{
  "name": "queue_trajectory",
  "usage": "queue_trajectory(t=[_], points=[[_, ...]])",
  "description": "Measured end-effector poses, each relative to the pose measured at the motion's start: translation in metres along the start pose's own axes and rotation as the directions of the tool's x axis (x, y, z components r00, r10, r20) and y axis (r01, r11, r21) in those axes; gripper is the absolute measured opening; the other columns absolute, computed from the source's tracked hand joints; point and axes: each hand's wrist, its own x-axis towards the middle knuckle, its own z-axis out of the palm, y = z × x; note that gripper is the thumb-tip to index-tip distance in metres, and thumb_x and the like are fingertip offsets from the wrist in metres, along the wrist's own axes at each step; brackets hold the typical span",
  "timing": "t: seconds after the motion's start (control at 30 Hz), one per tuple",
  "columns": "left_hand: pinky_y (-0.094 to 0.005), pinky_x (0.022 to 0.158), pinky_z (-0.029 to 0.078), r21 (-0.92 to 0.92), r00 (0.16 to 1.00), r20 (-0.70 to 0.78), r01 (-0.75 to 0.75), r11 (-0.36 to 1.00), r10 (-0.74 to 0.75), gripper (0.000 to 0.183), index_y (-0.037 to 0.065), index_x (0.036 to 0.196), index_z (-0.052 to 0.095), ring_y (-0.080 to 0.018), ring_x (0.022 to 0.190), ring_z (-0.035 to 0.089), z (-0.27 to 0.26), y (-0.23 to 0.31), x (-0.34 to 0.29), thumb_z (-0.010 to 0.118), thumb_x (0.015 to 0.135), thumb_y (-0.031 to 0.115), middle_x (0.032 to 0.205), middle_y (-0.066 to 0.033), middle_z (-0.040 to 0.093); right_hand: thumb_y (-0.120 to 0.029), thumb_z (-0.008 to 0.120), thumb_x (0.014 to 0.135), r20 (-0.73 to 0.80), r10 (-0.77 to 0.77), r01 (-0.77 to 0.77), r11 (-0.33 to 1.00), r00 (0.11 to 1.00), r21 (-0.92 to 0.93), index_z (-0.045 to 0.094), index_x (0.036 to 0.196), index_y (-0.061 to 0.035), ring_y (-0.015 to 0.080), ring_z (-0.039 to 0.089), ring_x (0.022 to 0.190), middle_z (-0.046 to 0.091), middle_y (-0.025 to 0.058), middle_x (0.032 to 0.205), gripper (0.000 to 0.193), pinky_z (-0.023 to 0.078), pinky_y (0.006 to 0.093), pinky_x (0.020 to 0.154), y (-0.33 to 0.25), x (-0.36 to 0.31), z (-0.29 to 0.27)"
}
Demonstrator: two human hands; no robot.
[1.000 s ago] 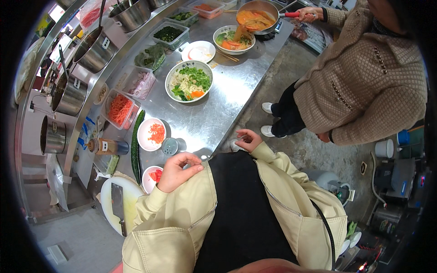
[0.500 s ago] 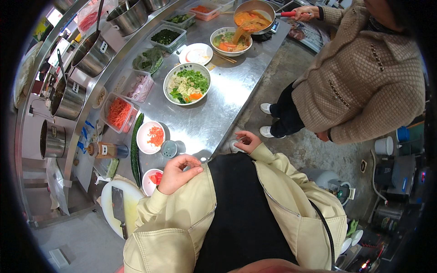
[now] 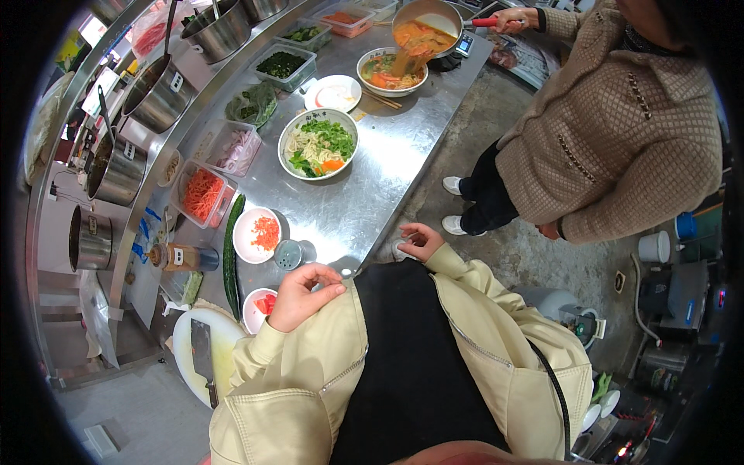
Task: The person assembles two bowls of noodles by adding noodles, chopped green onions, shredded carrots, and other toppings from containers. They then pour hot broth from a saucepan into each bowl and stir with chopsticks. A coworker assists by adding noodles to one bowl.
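My left hand (image 3: pixel 306 294) is at the table's near edge with loosely bent fingers, nothing in them. It is nearest a small white bowl of red pieces (image 3: pixel 260 311) and a glass shaker with a perforated top (image 3: pixel 288 254). Off the table's side, my right hand (image 3: pixel 422 242) hovers with empty, slightly spread fingers. Farther up stands a bowl of noodles and chopped greens (image 3: pixel 319 143). Beyond it, a co-worker's hand (image 3: pixel 513 20) tilts a red-handled pan (image 3: pixel 426 28), and orange soup pours into a second bowl (image 3: pixel 393 74).
Along the left lie a cucumber (image 3: pixel 232 256), shredded carrot in a tub (image 3: pixel 203 195), a bowl of diced carrot (image 3: pixel 258 235) and a sauce bottle (image 3: pixel 184 257). A knife (image 3: pixel 203 353) rests on a round cutting board (image 3: pixel 225 333). Steel pots (image 3: pixel 159 97) line the shelf. The co-worker (image 3: pixel 612 132) stands right.
The co-worker's pan has shifted slightly left and tipped further, its soup still pouring into the far bowl. My hands have not visibly moved.
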Motion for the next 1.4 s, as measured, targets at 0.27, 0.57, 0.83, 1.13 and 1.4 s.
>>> queue_trajectory(t=[0.27,0.57,0.83,1.13,1.4], points=[[-0.0240,0.076,0.047,-0.013,1.000,-0.002,0.025,1.000,-0.025,0.017,0.002,0.093,0.061,-0.0088,0.084,0.058,0.001,0.003,0.002,0.071,0.079,-0.001,0.090,-0.0017,0.063,-0.011,0.076,0.078,-0.013,0.027,-0.026,1.000,1.000,0.006,0.057,0.119,-0.0064,0.0072,0.056,0.082,0.061,0.0011,0.098,0.046,0.048,0.0237,0.073,-0.005,-0.002,-0.001],[-0.0241,0.078,0.047,-0.013,0.999,-0.032,0.042,0.999,-0.042,0.019,0.000,0.095,0.063,-0.0088,0.084,0.059,0.003,0.002,0.009,0.072,0.079,0.000,0.091,-0.0030,0.065,-0.012,0.077,0.077,-0.024,0.037,-0.037,0.999,0.999,0.006,0.058,0.120,-0.0067,0.0062,0.056,0.081,0.061,0.0016,0.097,0.047,0.048,0.0229,0.072,0.001,0.003,-0.004],[-0.0219,0.075,0.048,-0.094,0.989,-0.063,0.127,0.987,-0.133,0.019,0.001,0.097,0.062,-0.0072,0.082,0.059,0.011,-0.008,0.020,0.071,0.080,0.000,0.091,-0.0022,0.065,-0.007,0.075,0.078,0.021,0.051,-0.050,0.999,0.999,-0.008,0.056,0.120,-0.0060,0.0084,0.060,0.076,0.059,0.0040,0.100,0.045,0.050,0.0236,0.068,0.024,0.012,-0.016],[-0.0182,0.064,0.044,-0.273,0.907,-0.383,0.071,0.960,-0.176,0.013,0.001,0.096,0.060,-0.0044,0.070,0.054,0.028,-0.055,0.081,0.067,0.084,0.002,0.081,-0.0013,0.063,-0.013,0.080,0.074,0.005,0.069,-0.069,0.990,0.998,0.126,0.059,0.117,-0.0079,0.0063,0.056,0.074,0.060,0.0009,0.099,0.048,0.048,0.0235,0.067,0.019,0.034,-0.051],[-0.0198,0.062,0.043,-0.298,0.864,-0.444,0.107,0.949,-0.237,0.013,0.001,0.096,0.062,-0.0059,0.069,0.055,0.034,-0.125,0.152,0.066,0.086,0.007,0.078,-0.0016,0.063,-0.005,0.079,0.064,-0.252,-0.514,0.355,0.802,0.820,-0.481,0.064,0.104,-0.0054,0.0112,0.054,0.078,0.058,0.0006,0.092,0.042,0.048,0.0267,0.073,-0.110,0.122,-0.195]])
